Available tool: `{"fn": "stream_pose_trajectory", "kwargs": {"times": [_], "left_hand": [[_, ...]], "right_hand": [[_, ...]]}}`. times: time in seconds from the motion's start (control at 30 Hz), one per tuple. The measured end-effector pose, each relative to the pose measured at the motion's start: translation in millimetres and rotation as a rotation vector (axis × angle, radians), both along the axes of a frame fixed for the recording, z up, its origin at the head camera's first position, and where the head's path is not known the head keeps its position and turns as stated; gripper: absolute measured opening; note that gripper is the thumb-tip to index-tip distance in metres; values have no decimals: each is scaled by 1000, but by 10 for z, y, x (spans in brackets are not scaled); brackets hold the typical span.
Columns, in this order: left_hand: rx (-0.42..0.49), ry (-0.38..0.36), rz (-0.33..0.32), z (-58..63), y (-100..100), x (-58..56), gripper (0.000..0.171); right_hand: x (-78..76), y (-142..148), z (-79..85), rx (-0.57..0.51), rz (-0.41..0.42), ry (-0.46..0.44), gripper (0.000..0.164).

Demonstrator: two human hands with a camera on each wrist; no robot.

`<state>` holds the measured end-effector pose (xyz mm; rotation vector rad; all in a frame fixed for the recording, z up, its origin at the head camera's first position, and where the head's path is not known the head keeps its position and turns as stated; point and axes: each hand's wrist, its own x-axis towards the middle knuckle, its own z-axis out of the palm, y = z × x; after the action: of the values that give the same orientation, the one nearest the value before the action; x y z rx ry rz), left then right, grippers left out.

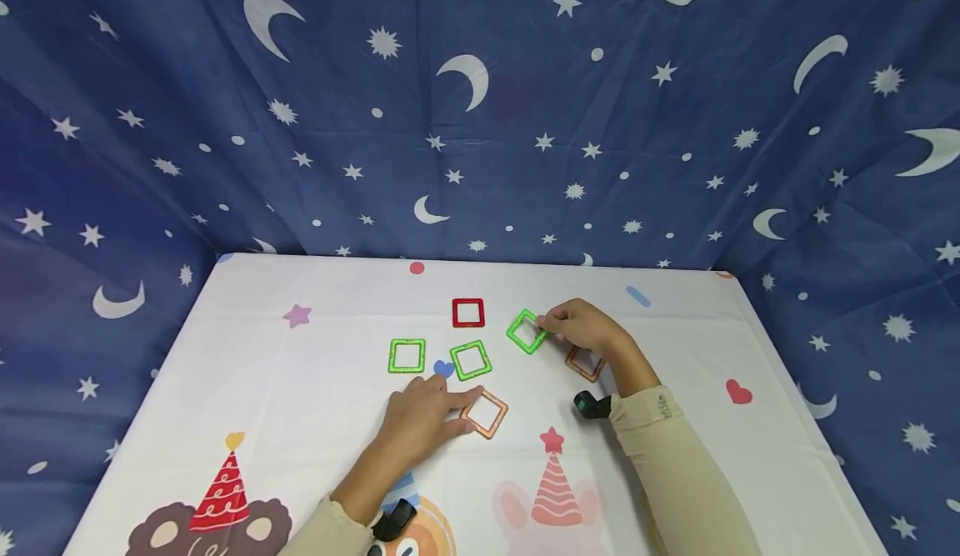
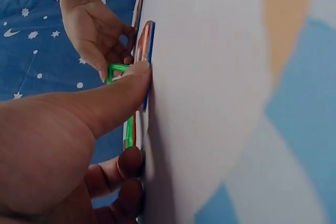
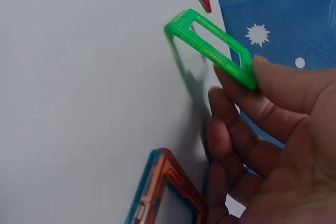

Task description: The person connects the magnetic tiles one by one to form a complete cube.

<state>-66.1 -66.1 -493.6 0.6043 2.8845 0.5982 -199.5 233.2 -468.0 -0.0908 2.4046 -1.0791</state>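
My right hand (image 1: 588,327) pinches a green square magnetic tile (image 3: 212,45) by one corner, thumb against forefinger. The tile is tilted over the white table and casts a shadow there. Close below that hand is an orange square tile (image 1: 574,363), partly covered by it in the head view. My left hand (image 1: 420,418) grips another orange square tile (image 1: 501,420) at its left corner, with thumb and forefinger on two of its sides; that tile is low at the tabletop.
Two green square tiles (image 1: 407,371) (image 1: 471,377) lie beyond my left hand, with a red square tile (image 1: 468,325) farther back. The white table (image 1: 300,373) has printed cartoon figures. A dark blue cloth (image 1: 510,181) with moons and stars hangs behind and at both sides.
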Motion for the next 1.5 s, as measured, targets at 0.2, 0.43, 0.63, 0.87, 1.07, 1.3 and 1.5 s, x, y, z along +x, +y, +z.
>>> {"fn": "stream_pose_trajectory", "kwargs": {"times": [0.2,0.43,0.63,0.87,1.07,1.3,1.5], "left_hand": [[44,0,9,-22,-19,18,53],[-23,-23,47,-32,18,18,45],[-24,-42,71,-33,45,26,44],[-26,-58,70,-21,65,41,43],[-25,-41,73,4,49,39,43],[-22,-36,64,2,35,46,43],[-27,-14,55,6,46,33,43]], "right_hand": [[-8,98,-78,-196,-36,-58,33],[96,113,1,-246,-95,67,35],[298,57,109,-250,-61,139,30],[564,-103,52,-309,-82,-40,32],[697,-219,-85,-336,-119,-134,28],[731,-238,-178,-332,-99,-129,28],[739,-251,-211,-306,-67,-98,31]]}}
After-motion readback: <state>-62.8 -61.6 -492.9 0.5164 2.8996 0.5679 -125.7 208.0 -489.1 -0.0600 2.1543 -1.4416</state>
